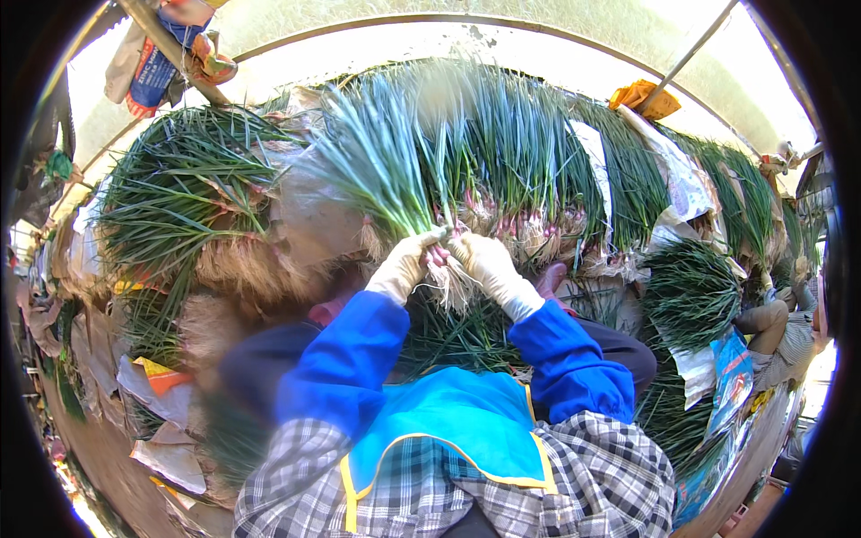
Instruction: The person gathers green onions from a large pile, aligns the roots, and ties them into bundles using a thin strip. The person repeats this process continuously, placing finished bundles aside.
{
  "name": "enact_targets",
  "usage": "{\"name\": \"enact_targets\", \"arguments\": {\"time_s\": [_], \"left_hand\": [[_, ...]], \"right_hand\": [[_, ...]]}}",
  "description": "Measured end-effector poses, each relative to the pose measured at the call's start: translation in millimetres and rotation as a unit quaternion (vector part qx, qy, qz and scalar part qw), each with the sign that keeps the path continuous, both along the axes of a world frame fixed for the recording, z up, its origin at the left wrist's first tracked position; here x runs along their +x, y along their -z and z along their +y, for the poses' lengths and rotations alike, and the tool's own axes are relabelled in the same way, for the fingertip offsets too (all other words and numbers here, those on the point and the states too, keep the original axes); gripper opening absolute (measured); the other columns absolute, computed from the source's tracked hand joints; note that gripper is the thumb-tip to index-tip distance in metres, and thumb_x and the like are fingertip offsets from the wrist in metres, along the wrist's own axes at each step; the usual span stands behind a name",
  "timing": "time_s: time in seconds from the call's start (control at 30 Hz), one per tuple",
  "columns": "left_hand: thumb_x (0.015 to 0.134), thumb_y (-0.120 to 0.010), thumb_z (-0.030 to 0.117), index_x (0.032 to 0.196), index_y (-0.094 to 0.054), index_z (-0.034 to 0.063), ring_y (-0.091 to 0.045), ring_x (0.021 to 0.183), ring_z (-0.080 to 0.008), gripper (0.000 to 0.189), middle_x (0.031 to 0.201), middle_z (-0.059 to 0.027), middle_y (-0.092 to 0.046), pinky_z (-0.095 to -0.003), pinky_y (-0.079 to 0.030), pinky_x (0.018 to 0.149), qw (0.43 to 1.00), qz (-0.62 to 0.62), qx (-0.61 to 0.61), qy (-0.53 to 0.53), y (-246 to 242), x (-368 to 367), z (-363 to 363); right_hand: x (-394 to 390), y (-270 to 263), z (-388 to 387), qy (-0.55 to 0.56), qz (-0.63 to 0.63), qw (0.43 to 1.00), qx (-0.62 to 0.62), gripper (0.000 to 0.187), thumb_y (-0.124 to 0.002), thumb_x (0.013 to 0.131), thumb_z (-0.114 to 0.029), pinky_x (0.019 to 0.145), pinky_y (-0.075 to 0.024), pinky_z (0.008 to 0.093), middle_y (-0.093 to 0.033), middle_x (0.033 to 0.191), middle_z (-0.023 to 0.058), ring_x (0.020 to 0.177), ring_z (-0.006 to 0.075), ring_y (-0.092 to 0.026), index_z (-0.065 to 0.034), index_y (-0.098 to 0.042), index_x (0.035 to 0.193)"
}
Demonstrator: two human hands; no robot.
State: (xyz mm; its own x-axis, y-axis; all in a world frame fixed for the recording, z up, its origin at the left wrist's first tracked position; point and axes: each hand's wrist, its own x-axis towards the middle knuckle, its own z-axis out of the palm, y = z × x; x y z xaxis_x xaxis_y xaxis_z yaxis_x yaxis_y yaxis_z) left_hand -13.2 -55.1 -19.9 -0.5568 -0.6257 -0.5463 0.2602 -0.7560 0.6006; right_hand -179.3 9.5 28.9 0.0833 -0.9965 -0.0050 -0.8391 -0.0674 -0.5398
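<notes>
In the head view, my left hand [405,263], in a cream glove, is closed around a bunch of green onions [397,191] with pinkish bulbs and pale roots. Its leaves fan up and to the left. My right hand [483,259], gloved alike, is at the bulbs, its fingertips close to a stalk beside the bunch; whether it grips that stalk is hidden. Just beyond my hands stands a long row of green onions [518,155], roots towards me. More green onion leaves [457,333] lie below my hands, between my legs.
A heap of green onions [181,175] with matted roots lies at left, beside a brown sheet [313,208]. At right are further rows, white sacks [683,178] and a round bundle [693,292]. Another person's bent arm [767,323] is at the far right. Poles cross the upper corners.
</notes>
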Motion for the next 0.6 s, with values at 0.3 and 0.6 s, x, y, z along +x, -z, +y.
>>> {"name": "enact_targets", "arguments": {"time_s": [0.3, 0.6], "left_hand": [[0.082, -0.060, 0.010, 0.095, -0.059, -0.0078, -0.059, 0.056, -0.0182, 0.023, 0.076, -0.0154, -0.063, -0.0245, -0.048, 0.050, 0.999, 0.008, 0.042, -0.002, -1.3, 4.8, 42.3], [0.087, -0.056, 0.020, 0.087, -0.056, 0.0000, -0.055, 0.051, -0.0173, 0.020, 0.065, -0.0086, -0.058, -0.0298, -0.050, 0.048, 0.990, 0.026, 0.087, -0.106, 1.3, 21.1, 66.2]], "right_hand": [[9.1, 39.1, -43.1, 0.172, -0.317, 0.925, 0.121, 0.047, -0.054, 0.083, -0.044, 0.079, -0.0446, 0.0345, -0.063, 0.095, 0.0181, 0.089, 0.0286, -0.060, -0.0009, -0.060, 0.101], [68.6, 67.2, -43.3, 0.316, -0.706, 0.629, 0.076, 0.022, -0.046, 0.089, -0.024, 0.043, -0.0335, 0.0266, -0.048, 0.063, 0.0008, 0.048, 0.0122, -0.041, -0.0052, -0.056, 0.096]]}}
